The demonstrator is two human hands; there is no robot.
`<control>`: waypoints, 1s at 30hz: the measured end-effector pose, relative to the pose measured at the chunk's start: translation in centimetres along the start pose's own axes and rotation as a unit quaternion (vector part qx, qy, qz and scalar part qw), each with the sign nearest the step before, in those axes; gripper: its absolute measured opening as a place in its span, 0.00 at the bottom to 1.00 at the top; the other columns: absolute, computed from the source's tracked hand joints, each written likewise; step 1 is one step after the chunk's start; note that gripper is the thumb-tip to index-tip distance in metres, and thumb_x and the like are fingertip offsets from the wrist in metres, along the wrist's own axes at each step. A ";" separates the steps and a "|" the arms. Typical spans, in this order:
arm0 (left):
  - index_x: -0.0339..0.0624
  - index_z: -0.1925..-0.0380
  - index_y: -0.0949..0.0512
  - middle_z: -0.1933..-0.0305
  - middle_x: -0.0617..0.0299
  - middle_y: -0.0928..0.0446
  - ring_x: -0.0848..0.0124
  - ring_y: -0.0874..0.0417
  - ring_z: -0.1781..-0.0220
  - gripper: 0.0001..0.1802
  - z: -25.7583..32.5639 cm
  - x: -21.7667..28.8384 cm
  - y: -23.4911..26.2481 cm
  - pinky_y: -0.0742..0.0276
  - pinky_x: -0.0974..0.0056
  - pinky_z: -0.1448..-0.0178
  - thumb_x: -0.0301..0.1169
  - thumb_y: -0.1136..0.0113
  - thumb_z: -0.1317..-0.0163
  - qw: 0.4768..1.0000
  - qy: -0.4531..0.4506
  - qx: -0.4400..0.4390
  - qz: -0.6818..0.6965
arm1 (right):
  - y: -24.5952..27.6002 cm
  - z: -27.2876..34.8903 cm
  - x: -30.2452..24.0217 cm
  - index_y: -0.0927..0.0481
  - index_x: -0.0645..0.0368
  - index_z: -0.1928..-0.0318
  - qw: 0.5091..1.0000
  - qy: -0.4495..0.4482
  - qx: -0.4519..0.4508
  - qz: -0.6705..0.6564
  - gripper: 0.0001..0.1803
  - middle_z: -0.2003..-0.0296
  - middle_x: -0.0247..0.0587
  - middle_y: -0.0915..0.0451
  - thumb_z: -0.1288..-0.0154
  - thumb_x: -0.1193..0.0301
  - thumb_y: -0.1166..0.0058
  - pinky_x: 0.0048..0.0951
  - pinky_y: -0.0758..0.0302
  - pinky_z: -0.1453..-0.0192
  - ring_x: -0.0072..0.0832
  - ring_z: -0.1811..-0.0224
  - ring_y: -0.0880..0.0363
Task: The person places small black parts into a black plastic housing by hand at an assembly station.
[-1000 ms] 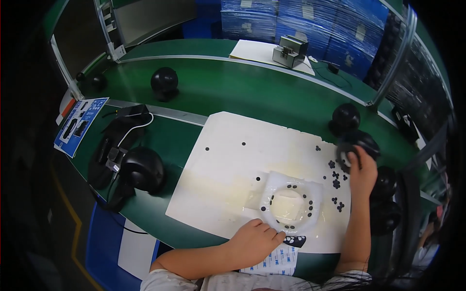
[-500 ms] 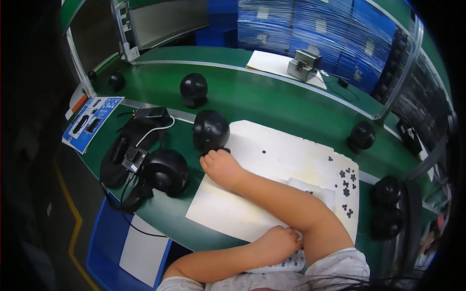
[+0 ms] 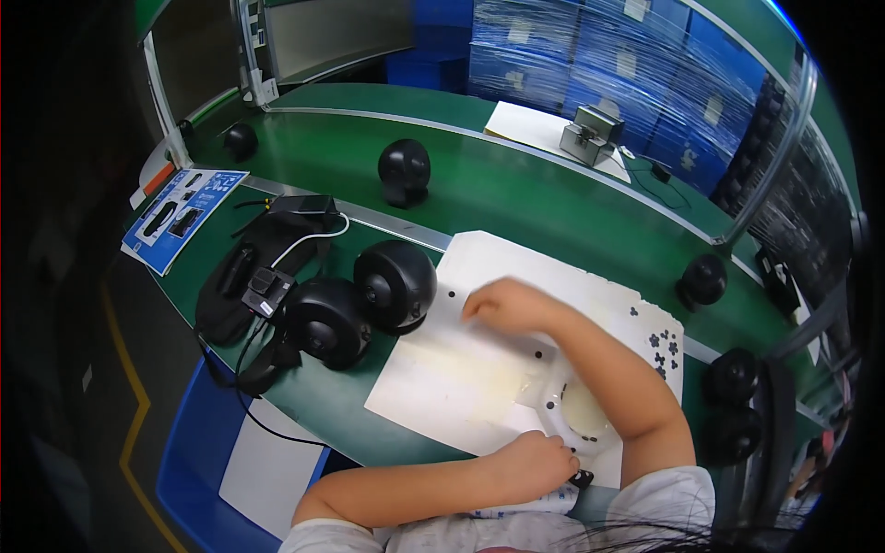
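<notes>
My right hand (image 3: pixel 507 307) is over the white sheet (image 3: pixel 452 369), blurred by motion, with its fingers bent down; whether anything is in them is hidden. To its left, a glossy black rounded device (image 3: pixel 396 286) stands beside a similar black device (image 3: pixel 327 323), the two almost touching. Close to my body, my left hand (image 3: pixel 533 465) is closed at the sheet's near edge. By its fingertips shows a small black piece (image 3: pixel 581 478) with pale dots; its grip is partly hidden. Below my right forearm lies a pale round disc (image 3: pixel 583 410) among small black dots.
Small black flower-shaped pieces (image 3: pixel 661 350) lie on the sheet's right part. More black rounded devices (image 3: pixel 404 172) stand along the green bench. A black strap with a small camera (image 3: pixel 268 290) and cable lies at left, near a blue printed sheet (image 3: pixel 180 219). A metal box (image 3: pixel 592 135) sits far back.
My right hand has left the black rounded device and moved right over the sheet. That device now sits turned, nearer the other one. The pale disc has come into view; my left hand stays low.
</notes>
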State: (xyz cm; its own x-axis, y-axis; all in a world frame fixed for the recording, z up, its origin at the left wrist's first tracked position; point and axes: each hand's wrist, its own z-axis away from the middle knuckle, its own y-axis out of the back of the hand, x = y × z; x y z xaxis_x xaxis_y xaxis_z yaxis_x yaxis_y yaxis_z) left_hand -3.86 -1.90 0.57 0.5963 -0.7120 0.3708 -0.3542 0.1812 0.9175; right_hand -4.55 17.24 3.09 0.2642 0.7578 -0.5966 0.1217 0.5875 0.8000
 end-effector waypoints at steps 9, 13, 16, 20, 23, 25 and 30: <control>0.37 0.70 0.28 0.71 0.55 0.26 0.59 0.24 0.65 0.10 2.1 -5.5 0.0 0.28 0.58 0.66 0.29 0.50 0.53 0.996 -0.057 -0.003 0.070 | 0.3 -15.1 7.0 0.32 0.59 0.47 0.966 -0.062 0.199 0.155 0.25 0.46 0.46 0.32 0.42 0.58 0.53 0.38 0.43 0.41 0.39 0.43 0.37; 0.34 0.70 0.27 0.68 0.48 0.26 0.54 0.24 0.63 0.11 2.0 -4.5 -1.4 0.27 0.56 0.63 0.27 0.50 0.55 0.881 0.077 0.248 0.396 | -0.5 -19.0 9.2 0.30 0.62 0.50 0.939 -0.106 0.264 0.195 0.26 0.49 0.51 0.31 0.41 0.54 0.55 0.45 0.49 0.38 0.39 0.41 0.38; 0.35 0.72 0.26 0.68 0.48 0.26 0.55 0.24 0.61 0.11 2.4 -5.3 -1.4 0.27 0.56 0.61 0.28 0.49 0.56 0.938 0.021 0.167 0.302 | 1.3 -18.4 8.4 0.26 0.63 0.60 0.938 -0.122 0.253 0.203 0.22 0.59 0.53 0.26 0.38 0.55 0.59 0.42 0.41 0.44 0.43 0.51 0.31; 0.39 0.75 0.26 0.72 0.55 0.26 0.59 0.24 0.65 0.07 2.4 -5.5 -0.1 0.27 0.58 0.64 0.29 0.48 0.55 0.994 -0.050 0.027 0.097 | 4.6 -12.4 6.3 0.26 0.65 0.70 0.896 -0.073 0.427 0.099 0.22 0.71 0.54 0.27 0.38 0.55 0.58 0.35 0.33 0.63 0.46 0.66 0.28; 0.43 0.76 0.27 0.74 0.61 0.27 0.63 0.24 0.67 0.07 2.3 -4.8 0.6 0.27 0.60 0.66 0.33 0.49 0.51 0.996 -0.044 0.006 0.080 | 6.8 -2.3 2.8 0.27 0.64 0.78 0.905 -0.111 0.375 -0.166 0.25 0.82 0.36 0.32 0.38 0.53 0.55 0.25 0.38 0.72 0.24 0.78 0.35; 0.43 0.76 0.27 0.76 0.61 0.26 0.64 0.24 0.68 0.07 2.4 -4.6 1.6 0.27 0.61 0.67 0.35 0.48 0.48 0.999 0.001 0.025 0.045 | 7.0 4.3 -0.7 0.29 0.61 0.81 0.863 -0.144 0.386 -0.291 0.23 0.83 0.28 0.33 0.38 0.55 0.54 0.19 0.43 0.75 0.15 0.80 0.41; 0.45 0.73 0.24 0.79 0.64 0.28 0.67 0.25 0.74 0.07 2.1 -2.7 3.8 0.29 0.66 0.72 0.35 0.42 0.50 0.984 -0.023 0.170 0.053 | 5.7 16.3 -5.0 0.36 0.62 0.90 0.929 -0.130 0.340 -0.068 0.26 0.92 0.30 0.41 0.38 0.60 0.52 0.26 0.47 0.83 0.17 0.87 0.47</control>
State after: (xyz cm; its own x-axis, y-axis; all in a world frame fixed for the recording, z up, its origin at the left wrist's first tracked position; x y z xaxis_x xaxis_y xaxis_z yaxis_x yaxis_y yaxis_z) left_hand -8.32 -0.72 2.78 0.5135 -0.7323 0.4472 -0.6375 0.0232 0.7701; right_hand 10.43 12.20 11.67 0.4139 0.5437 -0.7301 0.7236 0.2900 0.6263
